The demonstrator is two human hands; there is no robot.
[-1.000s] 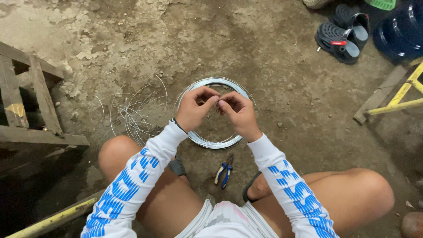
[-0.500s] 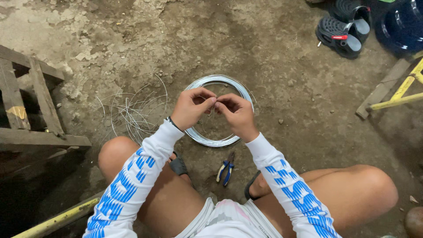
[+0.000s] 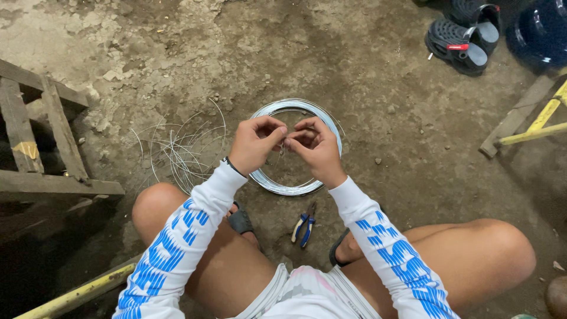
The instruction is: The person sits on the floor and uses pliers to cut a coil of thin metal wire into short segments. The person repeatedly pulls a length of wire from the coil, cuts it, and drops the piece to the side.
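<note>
The wire coil (image 3: 277, 186) lies on the dirt floor, its middle hidden by both hands; the left hand (image 3: 253, 146) and right hand (image 3: 319, 149) meet above it, fingertips pinched on a thin wire piece (image 3: 282, 149), barely discernible; pliers (image 3: 303, 227) lie between the feet.

My left hand (image 3: 254, 145) and right hand (image 3: 317, 147) meet fingertip to fingertip above the wire coil (image 3: 295, 188), which lies on the floor (image 3: 366, 77) ahead of my knees. Loose cut wires (image 3: 177, 150) lie left of the coil, with the wooden frame (image 3: 41, 147) further left. The pliers (image 3: 303, 224) lie between my feet, nearer me than the coil, and the shoes (image 3: 463, 38) sit far ahead to the right.
</note>
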